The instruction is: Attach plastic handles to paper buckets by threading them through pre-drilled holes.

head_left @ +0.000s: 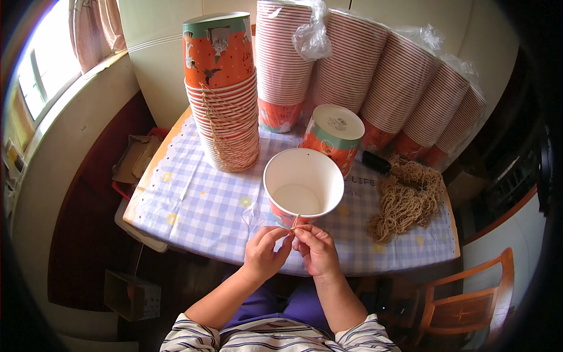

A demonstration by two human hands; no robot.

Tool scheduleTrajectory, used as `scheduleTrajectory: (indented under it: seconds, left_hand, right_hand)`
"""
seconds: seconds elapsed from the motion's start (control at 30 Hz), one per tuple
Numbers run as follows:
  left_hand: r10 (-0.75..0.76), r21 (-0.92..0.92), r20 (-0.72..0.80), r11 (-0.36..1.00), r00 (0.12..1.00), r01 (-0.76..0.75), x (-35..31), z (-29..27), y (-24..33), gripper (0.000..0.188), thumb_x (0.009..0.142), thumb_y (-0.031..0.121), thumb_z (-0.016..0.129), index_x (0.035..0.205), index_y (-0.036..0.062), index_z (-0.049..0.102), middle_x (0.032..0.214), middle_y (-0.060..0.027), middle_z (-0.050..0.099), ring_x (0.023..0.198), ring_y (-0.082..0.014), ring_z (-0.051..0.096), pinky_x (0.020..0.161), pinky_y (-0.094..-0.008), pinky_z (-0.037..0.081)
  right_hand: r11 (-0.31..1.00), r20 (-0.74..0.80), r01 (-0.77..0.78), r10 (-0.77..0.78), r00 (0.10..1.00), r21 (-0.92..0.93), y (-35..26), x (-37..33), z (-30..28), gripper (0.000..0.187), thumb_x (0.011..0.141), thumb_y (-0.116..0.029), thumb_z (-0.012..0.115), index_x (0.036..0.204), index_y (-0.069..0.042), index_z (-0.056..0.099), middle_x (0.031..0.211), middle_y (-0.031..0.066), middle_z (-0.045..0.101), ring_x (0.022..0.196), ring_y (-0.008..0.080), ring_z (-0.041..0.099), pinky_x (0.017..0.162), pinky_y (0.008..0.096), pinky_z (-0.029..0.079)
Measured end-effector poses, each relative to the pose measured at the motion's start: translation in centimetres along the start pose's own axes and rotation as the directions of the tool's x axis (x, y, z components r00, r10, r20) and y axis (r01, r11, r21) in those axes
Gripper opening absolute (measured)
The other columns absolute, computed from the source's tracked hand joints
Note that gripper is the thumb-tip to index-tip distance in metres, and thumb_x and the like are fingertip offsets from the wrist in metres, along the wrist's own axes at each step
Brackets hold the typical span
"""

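A white-lined paper bucket (280, 176) stands upright near the table's front edge, its mouth tilted into view and a small hole in its far rim. From its near side comes a thin tan string (295, 223). My left hand (265, 253) pinches this string just below the rim, thumb against forefinger. Close against it, my right hand (317, 249) also pinches the string, its other fingers curled. The fingertips hide where the string is gripped. Right of the bucket lies a loose bundle of tan strings (404, 202), beside a black cylindrical object (376, 162).
A tall stack of orange buckets (220, 58) with string handles rises at back left. Behind are several plastic-wrapped bucket stacks (352, 61). An upturned bucket (335, 132) sits behind the near one. A checkered cloth covers the table (199, 220). A wooden chair (463, 311) stands right.
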State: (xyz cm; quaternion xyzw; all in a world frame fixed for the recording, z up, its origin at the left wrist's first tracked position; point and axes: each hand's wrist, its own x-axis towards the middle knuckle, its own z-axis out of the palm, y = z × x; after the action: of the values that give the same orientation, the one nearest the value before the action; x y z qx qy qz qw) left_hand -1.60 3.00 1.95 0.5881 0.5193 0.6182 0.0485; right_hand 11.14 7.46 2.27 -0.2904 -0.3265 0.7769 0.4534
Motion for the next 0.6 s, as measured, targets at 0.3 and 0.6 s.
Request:
scheduleTrajectory:
  seconds: [0.3, 0.6]
  left_hand:
    - [0.033, -0.025, 0.027, 0.999, 0.999, -0.032, 0.06, -0.11, 0.08, 0.023, 0.073, -0.004, 0.072, 0.095, 0.0032, 0.066, 0.085, -0.0097, 0.067, 0.057, -0.0149, 0.059, 0.047, -0.0242, 0.045]
    - [-0.169, -0.114, 0.074, 0.978, 0.983, 0.177, -0.23, -0.25, -0.39, 0.015, 0.077, -0.004, 0.070, 0.090, 0.0029, 0.066, 0.077, -0.0074, 0.066, 0.054, -0.0090, 0.056, 0.048, -0.0228, 0.043]
  right_hand:
    - [1.000, -0.017, -0.004, 0.004, 1.000, 0.001, -0.06, -0.03, 0.10, 0.007, 0.084, -0.008, 0.066, 0.090, -0.004, 0.069, 0.075, -0.0002, 0.064, 0.063, 0.0065, 0.051, 0.061, 0.0194, 0.042]
    - [0.991, -0.054, 0.070, -0.077, 0.996, -0.116, -0.45, -0.04, 0.56, 0.011, 0.086, -0.012, 0.064, 0.091, -0.004, 0.069, 0.079, -0.0007, 0.066, 0.062, 0.0044, 0.046, 0.059, 0.0188, 0.037]
